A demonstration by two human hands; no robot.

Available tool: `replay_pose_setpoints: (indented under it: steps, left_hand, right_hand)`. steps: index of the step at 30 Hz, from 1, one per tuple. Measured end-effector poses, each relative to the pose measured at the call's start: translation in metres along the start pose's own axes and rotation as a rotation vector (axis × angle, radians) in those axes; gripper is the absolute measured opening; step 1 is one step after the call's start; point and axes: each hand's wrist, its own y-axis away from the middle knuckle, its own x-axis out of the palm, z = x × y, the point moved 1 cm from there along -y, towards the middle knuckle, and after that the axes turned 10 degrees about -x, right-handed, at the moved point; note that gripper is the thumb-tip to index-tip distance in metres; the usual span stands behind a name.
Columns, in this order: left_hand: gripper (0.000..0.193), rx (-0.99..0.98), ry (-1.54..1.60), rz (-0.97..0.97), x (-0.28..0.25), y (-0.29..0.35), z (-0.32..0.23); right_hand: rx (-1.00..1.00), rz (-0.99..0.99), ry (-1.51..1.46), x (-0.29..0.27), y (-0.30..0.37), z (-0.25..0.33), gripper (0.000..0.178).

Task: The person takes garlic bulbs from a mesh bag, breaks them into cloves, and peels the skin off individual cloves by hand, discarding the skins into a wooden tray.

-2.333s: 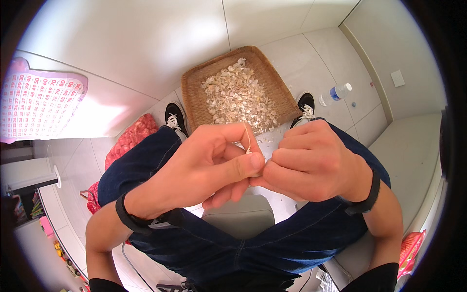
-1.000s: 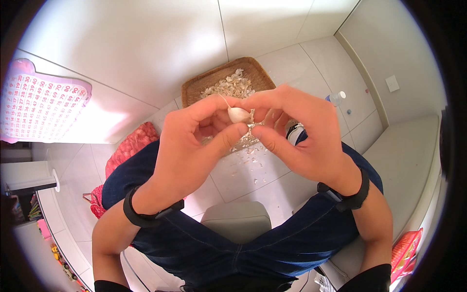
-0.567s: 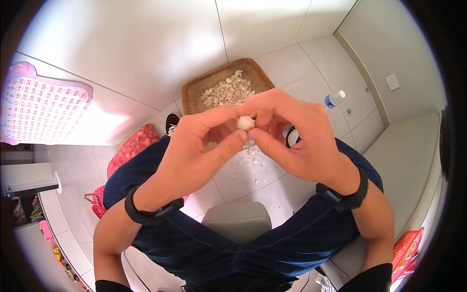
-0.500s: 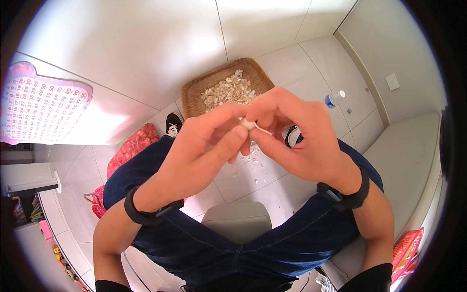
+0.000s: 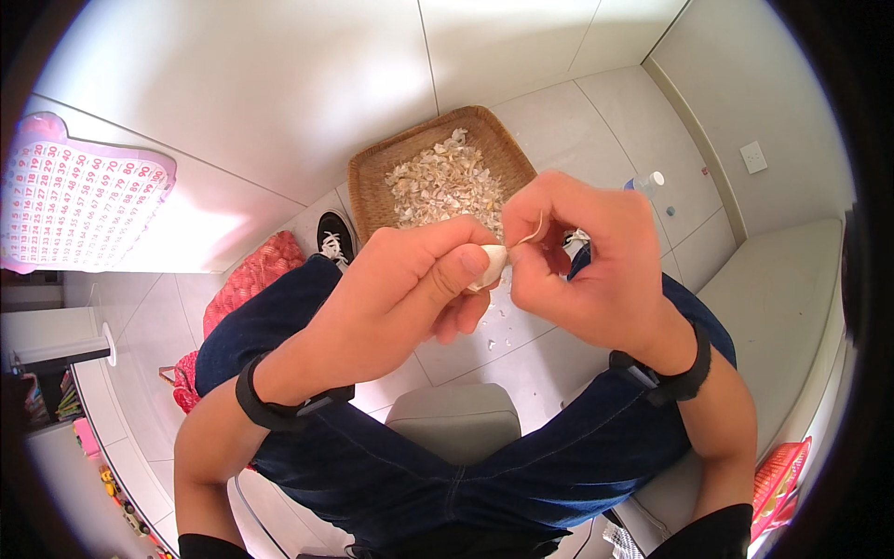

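Observation:
Between the thumb and fingers of my left hand (image 5: 396,289) is a pale garlic clove (image 5: 491,268), its lower side partly covered by the fingers. My right hand (image 5: 596,261) is closed in a pinch close to the clove's tip. A thin strip of garlic skin (image 5: 536,228) sticks up from the right fingertips. Both hands are above the near right edge of a brown woven basket (image 5: 371,182), which holds a heap of dry garlic skins (image 5: 440,182).
A red mesh sack (image 5: 251,284), seemingly full of garlic bulbs, lies beside my left leg. Loose skin scraps dot the tiles below my hands. A bottle (image 5: 644,184) is beyond my right hand. A grey stool (image 5: 456,424) shows between my thighs; a red basket (image 5: 780,484) is at lower right.
My right hand has pulled slightly away to the right with a strip of skin. My left hand, still around the clove, has turned, and more of the clove's pale side shows.

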Motion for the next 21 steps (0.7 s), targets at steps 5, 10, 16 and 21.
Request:
replay_pose_setpoints:
  steps: [5,10,16,21]
  left_hand:
    - [0.031,0.055,-0.110,-0.005,-0.001,-0.003,-0.005]
    - [0.041,0.140,-0.118,-0.022,0.002,-0.005,-0.001]
    - [0.044,0.103,0.016,-0.087,0.008,-0.004,0.001]
    - [0.048,0.102,0.031,-0.041,0.003,-0.005,0.005]
  right_hand:
    - [0.339,-0.117,-0.584,0.004,0.002,0.002,0.003]
    - [0.486,-0.123,-0.885,0.003,0.002,0.005,0.003]
    - [0.438,-0.052,-0.685,-0.003,0.001,0.001,0.008]
    - [0.275,-0.069,-0.500,-0.004,0.001,-0.002,0.012]
